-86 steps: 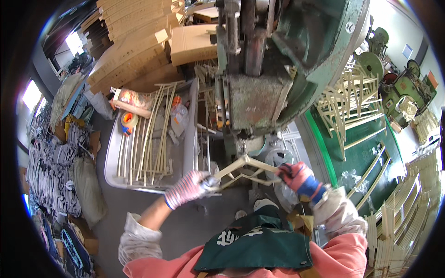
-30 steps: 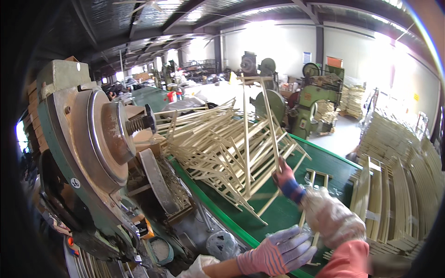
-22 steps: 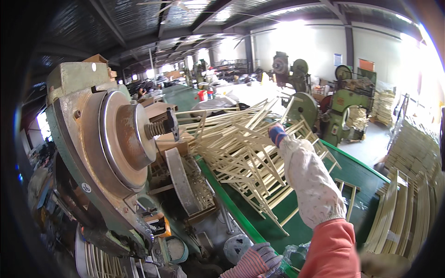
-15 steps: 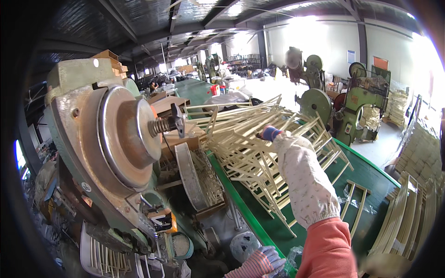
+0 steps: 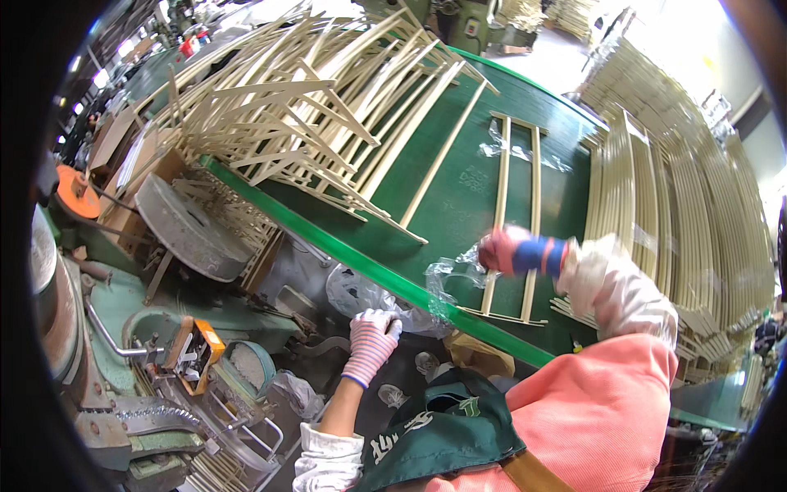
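Note:
My right hand (image 5: 518, 252), in a dark red and blue glove, is over a narrow pale wooden frame (image 5: 502, 184) lying on the green table (image 5: 449, 193). Motion smears its fingers, and I cannot tell whether they grip the frame. Crumpled clear plastic film (image 5: 455, 277) lies beside that hand, near the table's edge. My left hand (image 5: 373, 338), in a striped knit glove, is off the table's near side, next to a clear plastic bag (image 5: 348, 291). Its fingers are curled in; no held thing shows.
A tangled heap of pale wooden frames (image 5: 303, 107) covers the table's left part. Neat stacks of similar frames (image 5: 648, 197) stand on the right. Lower left are a machine (image 5: 106, 410), a round metal guard (image 5: 193, 230) and a tub of white material (image 5: 248, 365).
The view has swung down and to the right. My right hand has left the tangled heap for the single frame. My left hand is now further from the table's edge.

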`<state>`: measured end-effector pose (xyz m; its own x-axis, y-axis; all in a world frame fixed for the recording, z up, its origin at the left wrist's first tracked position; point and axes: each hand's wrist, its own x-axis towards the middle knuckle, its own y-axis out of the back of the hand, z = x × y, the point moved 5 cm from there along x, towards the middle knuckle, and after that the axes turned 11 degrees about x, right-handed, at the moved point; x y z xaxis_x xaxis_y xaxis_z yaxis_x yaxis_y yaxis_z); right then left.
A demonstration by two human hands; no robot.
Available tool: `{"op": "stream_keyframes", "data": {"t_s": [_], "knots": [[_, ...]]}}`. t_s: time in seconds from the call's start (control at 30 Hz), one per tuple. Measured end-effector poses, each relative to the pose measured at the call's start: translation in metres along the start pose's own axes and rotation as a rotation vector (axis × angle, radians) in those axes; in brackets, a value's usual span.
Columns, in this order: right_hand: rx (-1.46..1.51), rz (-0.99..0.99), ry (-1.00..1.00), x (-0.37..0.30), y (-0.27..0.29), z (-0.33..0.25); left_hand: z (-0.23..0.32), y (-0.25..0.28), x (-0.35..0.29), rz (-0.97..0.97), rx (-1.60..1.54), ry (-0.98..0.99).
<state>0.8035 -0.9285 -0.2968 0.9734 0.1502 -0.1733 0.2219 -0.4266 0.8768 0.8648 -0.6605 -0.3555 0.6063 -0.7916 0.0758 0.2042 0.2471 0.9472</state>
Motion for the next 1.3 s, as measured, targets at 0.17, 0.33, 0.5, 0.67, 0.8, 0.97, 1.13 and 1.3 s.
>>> {"op": "stream_keyframes", "data": {"t_s": [0.17, 0.33, 0.5, 0.67, 0.8, 0.97, 1.13, 1.3], "knots": [[-0.300, -0.233, -0.502, -0.124, -0.155, 0.021, 0.029, -0.032, 0.029, 0.152, -0.030, 0.011], [-0.264, 0.051, -0.602, -0.131, -0.209, 0.038, 0.106, -0.078, 0.074, 0.105, 0.141, -0.498], [-0.316, 0.223, -0.487, -0.134, -0.165, 0.024, 0.095, -0.143, 0.101, -0.085, 0.253, -0.614], [0.038, 0.644, -0.317, -0.166, -0.016, -0.019, 0.094, -0.157, 0.140, -0.100, 0.261, -0.302], [-0.165, 0.802, -0.286, -0.170, 0.134, -0.028, 0.137, -0.146, 0.192, -0.552, -0.106, -0.108], [-0.506, 1.468, -0.403, -0.228, 0.290, 0.002, 0.160, -0.078, 0.211, -0.183, -0.068, -0.157], [0.181, 1.733, -0.198, -0.313, 0.309, 0.086, 0.151, -0.039, 0.206, 0.043, -0.007, -0.073], [0.111, 1.818, -0.189, -0.444, 0.298, 0.116, 0.168, 0.009, 0.221, 0.349, 0.011, -0.016]]}}
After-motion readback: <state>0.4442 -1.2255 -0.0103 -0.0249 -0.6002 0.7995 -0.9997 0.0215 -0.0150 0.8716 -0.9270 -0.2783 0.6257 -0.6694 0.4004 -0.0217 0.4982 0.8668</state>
